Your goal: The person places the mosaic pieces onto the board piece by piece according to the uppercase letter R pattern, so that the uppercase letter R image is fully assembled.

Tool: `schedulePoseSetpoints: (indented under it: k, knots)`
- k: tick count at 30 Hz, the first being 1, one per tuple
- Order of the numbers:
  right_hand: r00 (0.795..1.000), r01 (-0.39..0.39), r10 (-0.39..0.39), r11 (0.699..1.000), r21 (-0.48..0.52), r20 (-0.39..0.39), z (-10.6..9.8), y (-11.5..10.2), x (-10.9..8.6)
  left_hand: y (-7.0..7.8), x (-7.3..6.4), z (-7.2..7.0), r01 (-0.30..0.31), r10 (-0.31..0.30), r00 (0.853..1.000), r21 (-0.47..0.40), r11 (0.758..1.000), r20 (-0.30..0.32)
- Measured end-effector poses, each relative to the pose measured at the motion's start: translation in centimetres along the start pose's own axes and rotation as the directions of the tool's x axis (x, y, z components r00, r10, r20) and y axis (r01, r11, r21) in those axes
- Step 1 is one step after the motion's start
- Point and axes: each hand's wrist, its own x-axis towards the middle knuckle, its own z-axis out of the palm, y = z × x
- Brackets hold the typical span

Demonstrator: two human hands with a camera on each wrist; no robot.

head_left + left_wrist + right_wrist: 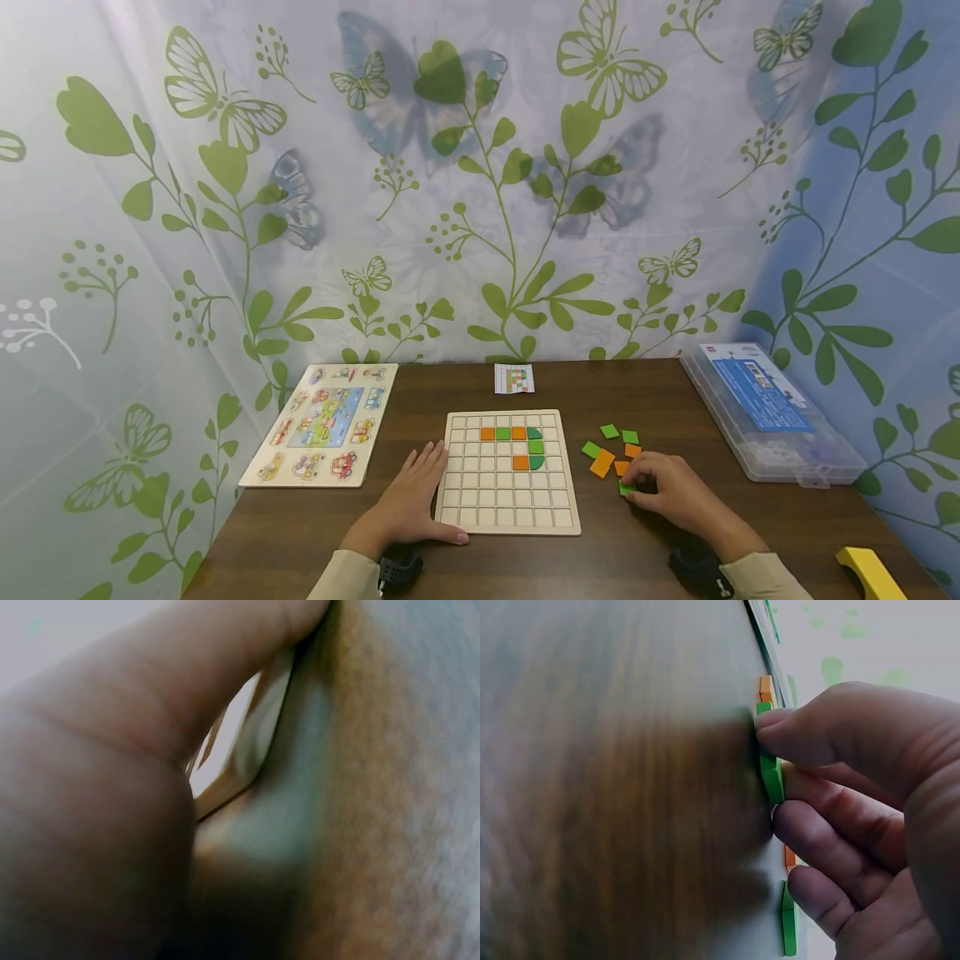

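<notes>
A pale wooden grid board (495,492) lies on the table in the head view. Orange and green tiles, among them a rounded dark green piece (535,433), sit in its upper right cells. My left hand (408,497) rests spread at the board's left edge, thumb near the lower left corner. To the right of the board, my right hand (667,490) pinches a green square tile (770,769) between thumb and fingers, low over the tabletop. Several loose tiles lie just beyond it, including an orange tile (602,463) and a green tile (609,431).
A small printed pattern card (514,378) lies behind the board. At the left is a picture puzzle board (300,433). A clear plastic case (772,417) with a blue label stands at the right, and a yellow object (870,571) at the near right edge.
</notes>
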Motion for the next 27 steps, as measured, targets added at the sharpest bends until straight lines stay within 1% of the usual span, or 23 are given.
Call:
schedulePoseSetpoints:
  k: [7,13,18,27]
  knots:
    - [1.0,0.019,-0.019,1.0,-0.002,-0.016,0.4,0.1,0.1,0.0,-0.1,0.0,0.006,-0.005,1.0,-0.005,1.0,0.006]
    - [0.994,0.074,-0.075,0.997,-0.011,-0.073,0.9,-0.4,0.9,-0.1,0.0,0.1,0.007,-0.007,1.0,-0.008,1.0,0.007]
    - [0.991,0.105,-0.104,0.994,0.017,-0.087,1.7,-1.3,2.2,-0.1,0.1,0.0,0.004,-0.004,1.0,0.003,1.0,0.003]
    - [0.992,0.121,-0.119,0.991,0.06,-0.038,3.9,-4.3,5.8,0.1,0.0,-0.2,-0.002,0.002,1.0,0.0,1.0,-0.001]
